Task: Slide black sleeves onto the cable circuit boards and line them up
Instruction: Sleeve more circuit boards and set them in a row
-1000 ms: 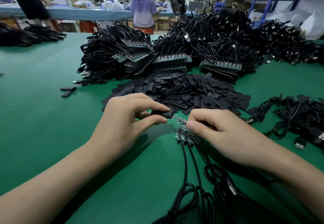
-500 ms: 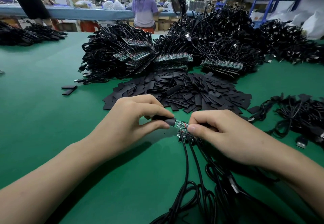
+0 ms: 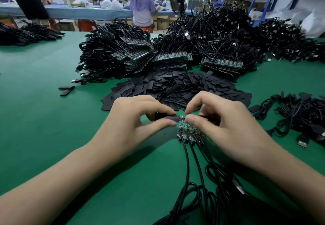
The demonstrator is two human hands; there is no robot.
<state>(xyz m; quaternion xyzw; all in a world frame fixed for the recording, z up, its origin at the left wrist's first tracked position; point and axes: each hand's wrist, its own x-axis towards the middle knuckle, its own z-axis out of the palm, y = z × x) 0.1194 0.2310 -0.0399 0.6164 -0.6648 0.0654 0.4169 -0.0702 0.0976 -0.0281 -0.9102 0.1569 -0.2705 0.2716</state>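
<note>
Left hand, just left of centre, pinches a black sleeve between thumb and forefinger, its open end pointing toward 3 o'clock. Right hand, just right of centre, pinches the far end of a small circuit board between thumb and forefinger, and the two sets of fingertips almost meet. Only a sliver of the board shows between sleeve and right thumb, so the sleeve seems to cover most of it.

Directly below, a bunch of boards rests on the green table. Their cables trail away toward 6 o'clock.

At 12 o'clock from the hands lies a pile of loose sleeves. Behind it are stacked boards amid tangled black cable. A separate heap of cables sits at 3 o'clock.

The step in hand looks like the sliding of one sleeve over one board, nearly done. The next move probably calls for a last short push until the board is fully covered. The right hand would need to brace the board so that it does not bend or slip. After that, the sleeved board would need to be set level with its neighbours, and a fresh sleeve taken from the pile.
</note>
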